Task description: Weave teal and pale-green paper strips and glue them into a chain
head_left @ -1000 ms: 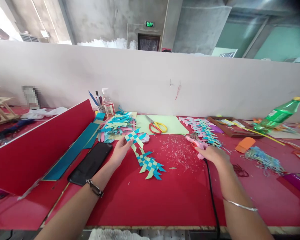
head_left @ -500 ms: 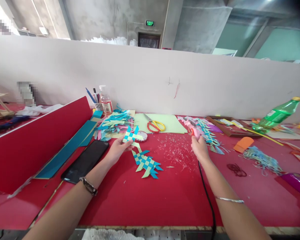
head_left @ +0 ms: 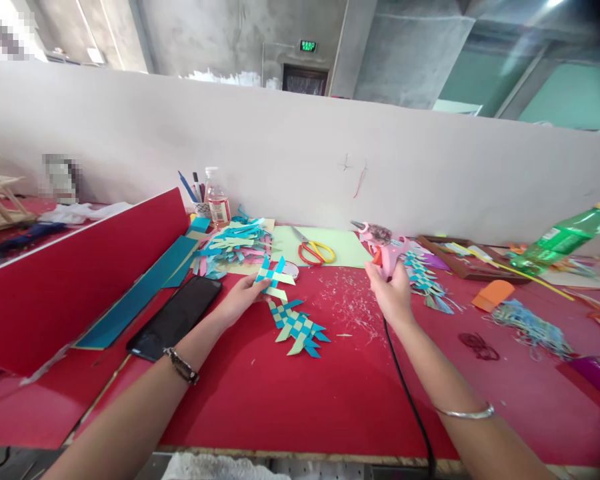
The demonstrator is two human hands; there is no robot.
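Observation:
My left hand [head_left: 243, 298] pinches a small woven piece of blue and pale green paper strips [head_left: 269, 275], its strip ends sticking out to the right. Just below it on the red table lies a longer woven paper piece [head_left: 299, 327] in the same colours; I cannot tell whether the two are joined. My right hand [head_left: 393, 293] is wrapped round the handle of a pink hot glue gun [head_left: 380, 241] with an orange trigger. Its nozzle points left, above the pale green sheet [head_left: 345, 247]. A black cord [head_left: 405, 380] runs down from it.
Red-and-yellow scissors [head_left: 317, 252] lie on the green sheet. Cut paper strips [head_left: 240, 240] are heaped behind my left hand, near a bottle [head_left: 219, 203]. A phone [head_left: 177, 320] and a raised red board [head_left: 105, 267] stand left. A green bottle [head_left: 563, 237] tilts at right.
My right hand has lifted the glue gun and brought it left, nozzle now pointing left. My left hand keeps its hold on the woven paper piece. The view has shifted slightly.

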